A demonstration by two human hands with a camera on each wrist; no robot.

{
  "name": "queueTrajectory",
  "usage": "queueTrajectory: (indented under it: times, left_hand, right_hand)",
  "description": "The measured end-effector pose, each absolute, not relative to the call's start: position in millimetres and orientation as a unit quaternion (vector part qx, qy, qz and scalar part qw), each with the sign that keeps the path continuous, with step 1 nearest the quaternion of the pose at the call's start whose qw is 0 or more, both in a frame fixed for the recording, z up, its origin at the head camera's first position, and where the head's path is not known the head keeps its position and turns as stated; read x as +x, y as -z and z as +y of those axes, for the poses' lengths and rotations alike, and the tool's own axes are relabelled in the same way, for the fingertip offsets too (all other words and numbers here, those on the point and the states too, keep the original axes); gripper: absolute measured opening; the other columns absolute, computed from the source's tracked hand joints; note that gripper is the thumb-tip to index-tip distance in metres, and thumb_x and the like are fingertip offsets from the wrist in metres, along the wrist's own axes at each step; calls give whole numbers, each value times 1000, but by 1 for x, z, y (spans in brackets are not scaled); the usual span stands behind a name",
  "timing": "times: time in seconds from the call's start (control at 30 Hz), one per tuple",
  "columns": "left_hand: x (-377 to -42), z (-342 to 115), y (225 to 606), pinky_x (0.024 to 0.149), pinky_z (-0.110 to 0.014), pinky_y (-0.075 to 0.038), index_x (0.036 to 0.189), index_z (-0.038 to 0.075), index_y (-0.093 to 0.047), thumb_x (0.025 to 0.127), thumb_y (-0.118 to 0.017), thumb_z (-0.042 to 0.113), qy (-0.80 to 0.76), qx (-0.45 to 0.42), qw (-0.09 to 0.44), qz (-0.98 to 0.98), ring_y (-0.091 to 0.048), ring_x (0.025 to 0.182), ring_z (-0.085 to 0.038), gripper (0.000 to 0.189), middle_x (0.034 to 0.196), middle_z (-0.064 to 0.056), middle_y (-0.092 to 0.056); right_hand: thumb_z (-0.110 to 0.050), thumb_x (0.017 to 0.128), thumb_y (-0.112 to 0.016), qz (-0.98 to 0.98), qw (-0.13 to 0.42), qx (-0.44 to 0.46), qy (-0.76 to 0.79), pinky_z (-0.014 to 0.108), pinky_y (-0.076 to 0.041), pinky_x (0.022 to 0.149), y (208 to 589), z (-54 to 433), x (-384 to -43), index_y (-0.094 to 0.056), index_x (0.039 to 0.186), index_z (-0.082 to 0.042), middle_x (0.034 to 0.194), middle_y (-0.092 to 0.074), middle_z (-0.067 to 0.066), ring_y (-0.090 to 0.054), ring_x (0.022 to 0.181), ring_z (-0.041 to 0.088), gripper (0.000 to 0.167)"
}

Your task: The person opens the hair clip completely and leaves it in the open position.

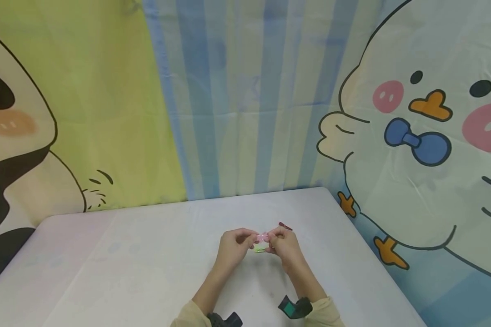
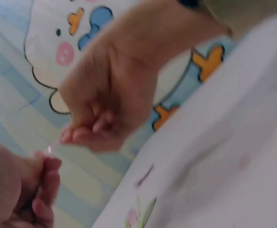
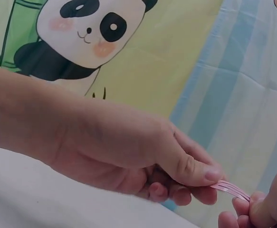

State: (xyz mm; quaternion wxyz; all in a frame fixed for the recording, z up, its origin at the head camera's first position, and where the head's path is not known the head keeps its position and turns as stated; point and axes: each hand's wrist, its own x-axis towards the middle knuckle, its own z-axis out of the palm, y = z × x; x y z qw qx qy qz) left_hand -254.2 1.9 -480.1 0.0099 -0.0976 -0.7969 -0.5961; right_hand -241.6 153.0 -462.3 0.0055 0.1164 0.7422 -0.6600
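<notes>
Both grips are closed on the same small pink strip (image 1: 263, 237): the left hand (image 1: 235, 245) pinches one end between thumb and fingers, and the right hand (image 1: 285, 245) pinches the other. The strip spans the narrow gap between the fingertips, held up off the white tabletop (image 1: 147, 254). From beside the right wrist I can see thin lines running along it and a slight bow in its length.

On the cloth near the hands lies a light green piece (image 1: 259, 250), and a dark red one (image 1: 285, 225) shows just past the right hand; what exactly these are I can't tell. Pale yellow sleeves (image 1: 322, 313) cover the forearms, with a dark band (image 1: 296, 308) at each wrist. Behind the table hangs a striped curtain (image 1: 245, 100), a big white cartoon bird (image 1: 417, 195) beside it.
</notes>
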Motion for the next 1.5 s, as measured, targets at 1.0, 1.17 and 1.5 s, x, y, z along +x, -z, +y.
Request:
queueTrajectory:
  times: [1.0, 1.17, 1.5]
  left_hand:
    - [-262, -10, 489, 55, -16, -43, 92, 13, -77, 78, -77, 19, 460, -311, 211, -804, -50, 61, 1, 15, 79, 6, -73]
    - [-262, -10, 491, 52, -16, -41, 92, 13, -77, 78, -77, 19, 471, -298, 202, -805, -47, 60, 1, 15, 80, 6, -73]
    - [-263, -10, 491, 52, -17, -40, 91, 14, -77, 79, -77, 19, 500, -278, 200, -795, -51, 60, -1, 13, 80, 7, -74]
  right_hand:
    - [-16, 90, -64, 740, 69, 75, 664, 27, -56, 71, 460, 175, -245, -66, 102, 3, 90, -67, 9, -65, 84, 24, 23]
    - [-22, 89, -67, 738, 79, 63, 667, 26, -56, 73, 462, 178, -246, -66, 106, 3, 93, -69, 10, -66, 88, 28, 30]
    - [-31, 89, -66, 745, 91, 32, 660, 29, -56, 76, 463, 181, -248, -65, 109, 1, 95, -70, 9, -63, 92, 31, 38]
